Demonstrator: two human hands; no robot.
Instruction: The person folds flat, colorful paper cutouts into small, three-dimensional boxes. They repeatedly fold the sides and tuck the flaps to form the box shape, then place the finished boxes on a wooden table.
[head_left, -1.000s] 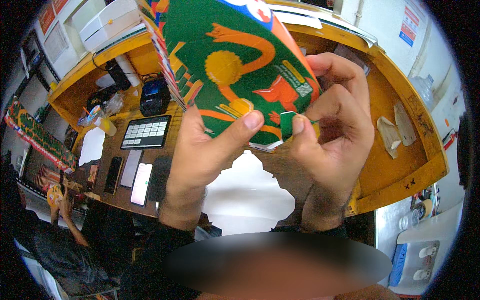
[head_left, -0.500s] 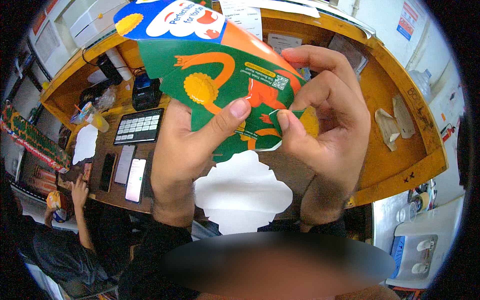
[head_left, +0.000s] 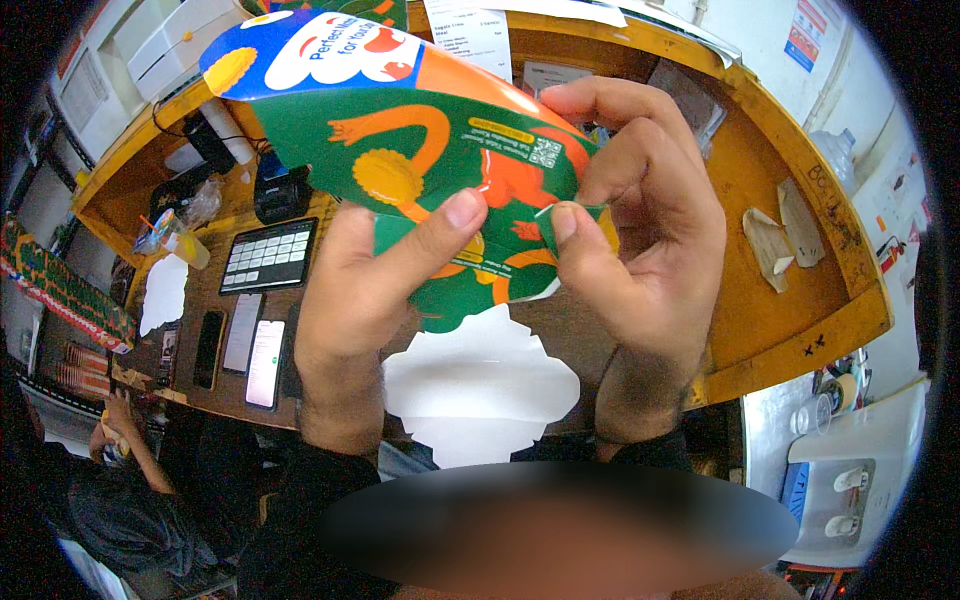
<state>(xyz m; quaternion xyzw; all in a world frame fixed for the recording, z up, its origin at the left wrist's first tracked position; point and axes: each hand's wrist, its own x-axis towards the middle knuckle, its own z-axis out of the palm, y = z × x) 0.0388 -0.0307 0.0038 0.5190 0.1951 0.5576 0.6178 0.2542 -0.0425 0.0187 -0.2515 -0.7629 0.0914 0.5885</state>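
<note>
Between my two hands is a printed cardboard food box (head_left: 330, 130), partly folded, with green, blue and orange sides. My left hand (head_left: 385, 270) grips its near left side, the thumb lying flat on the green panel and the other fingers hidden behind. At the box's right end my right hand (head_left: 650, 220) pinches a small green flap between thumb and fingers, with the index finger along the upper edge. Below the box, a white die-cut cardboard blank (head_left: 480, 375) rests on the dark table, its plain side up.
On the left lie a tablet (head_left: 268, 255), several phones (head_left: 265, 365), a drink cup (head_left: 185, 245) and another white blank (head_left: 165, 295). A stack of printed cardboard (head_left: 65, 285) stands at far left, near a co-worker's hands (head_left: 118, 425). A wooden ledge (head_left: 800, 330) borders the right.
Both my hands and the box have shifted slightly left in view, with the same grip. The co-worker's hand has drawn back from the table edge toward a yellow item.
</note>
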